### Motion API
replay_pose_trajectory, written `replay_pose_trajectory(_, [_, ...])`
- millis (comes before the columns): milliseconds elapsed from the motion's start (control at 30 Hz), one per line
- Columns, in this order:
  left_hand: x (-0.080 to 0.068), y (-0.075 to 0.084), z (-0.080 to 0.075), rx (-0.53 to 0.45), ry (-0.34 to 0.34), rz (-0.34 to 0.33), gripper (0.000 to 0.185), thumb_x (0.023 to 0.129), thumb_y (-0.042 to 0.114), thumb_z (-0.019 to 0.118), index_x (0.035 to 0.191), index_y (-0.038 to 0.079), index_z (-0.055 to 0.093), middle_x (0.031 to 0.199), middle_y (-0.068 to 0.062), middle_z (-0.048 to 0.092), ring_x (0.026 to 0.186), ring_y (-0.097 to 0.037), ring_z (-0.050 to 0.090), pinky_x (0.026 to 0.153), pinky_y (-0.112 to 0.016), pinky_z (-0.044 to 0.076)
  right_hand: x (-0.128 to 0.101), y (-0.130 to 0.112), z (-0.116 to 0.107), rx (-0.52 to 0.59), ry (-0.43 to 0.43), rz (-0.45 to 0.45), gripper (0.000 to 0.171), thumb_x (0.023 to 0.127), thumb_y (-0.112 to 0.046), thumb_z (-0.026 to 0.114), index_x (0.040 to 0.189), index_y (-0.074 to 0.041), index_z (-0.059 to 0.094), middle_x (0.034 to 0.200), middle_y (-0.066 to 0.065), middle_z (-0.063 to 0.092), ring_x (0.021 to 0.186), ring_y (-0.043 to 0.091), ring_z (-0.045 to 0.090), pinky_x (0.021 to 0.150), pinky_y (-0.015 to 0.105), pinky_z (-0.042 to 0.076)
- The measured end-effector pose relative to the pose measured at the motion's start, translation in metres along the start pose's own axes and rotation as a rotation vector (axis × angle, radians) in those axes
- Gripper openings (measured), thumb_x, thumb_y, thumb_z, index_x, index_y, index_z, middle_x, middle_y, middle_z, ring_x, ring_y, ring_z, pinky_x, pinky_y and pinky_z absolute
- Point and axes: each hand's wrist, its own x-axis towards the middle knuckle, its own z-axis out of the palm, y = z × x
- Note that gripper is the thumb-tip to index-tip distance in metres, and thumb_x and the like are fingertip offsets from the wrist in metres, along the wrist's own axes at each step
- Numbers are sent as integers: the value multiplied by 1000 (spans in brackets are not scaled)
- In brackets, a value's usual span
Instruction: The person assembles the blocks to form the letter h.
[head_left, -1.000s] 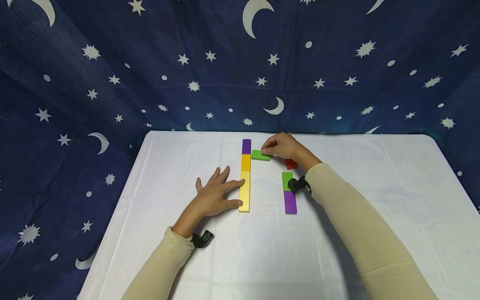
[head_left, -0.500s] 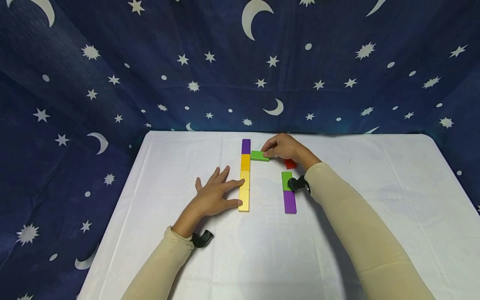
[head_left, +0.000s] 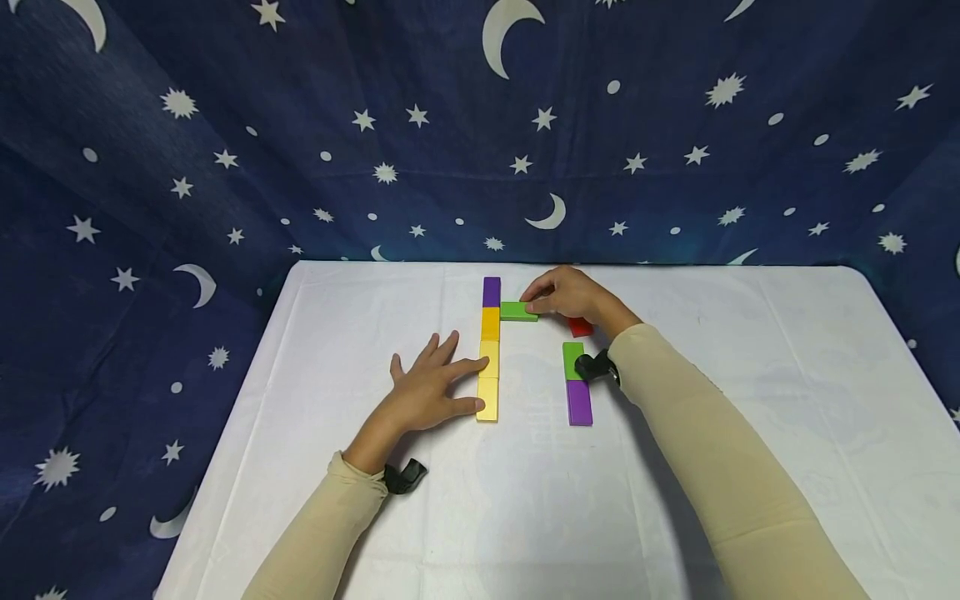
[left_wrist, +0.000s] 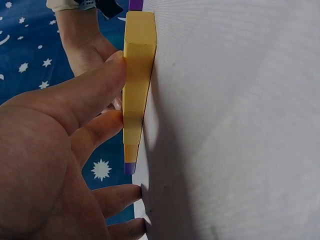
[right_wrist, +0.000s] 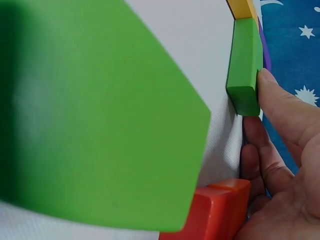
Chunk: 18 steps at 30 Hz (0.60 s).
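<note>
Green block (head_left: 518, 311) has slid left against the block column (head_left: 490, 350), right hand (head_left: 566, 293) pinching it, left hand (head_left: 427, 392) flat bracing the column.

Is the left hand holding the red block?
No, the left hand rests flat with fingertips against the yellow blocks, while the red block lies by the right hand.

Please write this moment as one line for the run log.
left hand: steadies yellow blocks | right hand: holds green block against column | red block: under right hand

Left hand (head_left: 423, 392) lies flat, fingers spread; right hand (head_left: 566, 293) pinches.
</note>
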Motion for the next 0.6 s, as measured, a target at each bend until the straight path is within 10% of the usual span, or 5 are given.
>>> replay_pose_trajectory(600, [-3,-3,1,5,1,14,64,87,59,72,147,42,54,172,-8,17,160,-39,8,108,-86,-4,-2,5,2,35,17,65,26,93,-26,76,117,-17,77,130,7,66,120,28,50,113,49,38])
